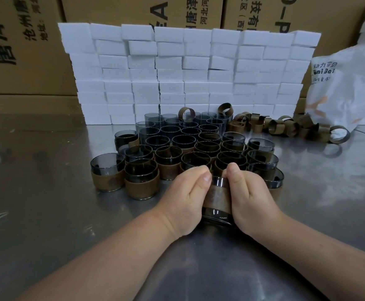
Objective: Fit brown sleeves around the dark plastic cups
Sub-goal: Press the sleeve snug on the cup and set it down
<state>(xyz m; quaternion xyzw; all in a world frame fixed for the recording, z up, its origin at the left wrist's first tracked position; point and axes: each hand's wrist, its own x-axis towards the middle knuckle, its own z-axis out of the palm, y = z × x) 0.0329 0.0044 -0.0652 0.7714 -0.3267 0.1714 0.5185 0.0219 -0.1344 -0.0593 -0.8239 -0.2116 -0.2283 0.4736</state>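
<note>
Work surface: dull grey brushed-metal tabletop (47, 192), scuffed, with soft reflections of what stands on it. Both forearms reach in from the near edge. Left hand (188, 192) and right hand (250, 193) clasp one dark translucent plastic cup (217, 215) from opposite sides, fingers curled round it and thumbs up near its rim. The cup lies tilted between the palms, just above or on the tabletop; contact cannot be told. A brown cork-like sleeve (219, 197) is wrapped round its middle, with dark plastic showing above and below the band. Just behind the hands stands a tight cluster of dark cups (181, 141), upright and mouths up. Those at the front left (141, 183) wear brown bands, while several at the back are bare. To the right rear, a loose heap of curled brown sleeves (285, 126) lies on the metal, apart from the cups. Behind everything is a stacked wall of white foam blocks (188, 72), its rows slightly uneven. Brown cardboard cartons with printed black characters (25, 51) fill the background. A crumpled white plastic bag with print (346, 88) sits at the right.
</note>
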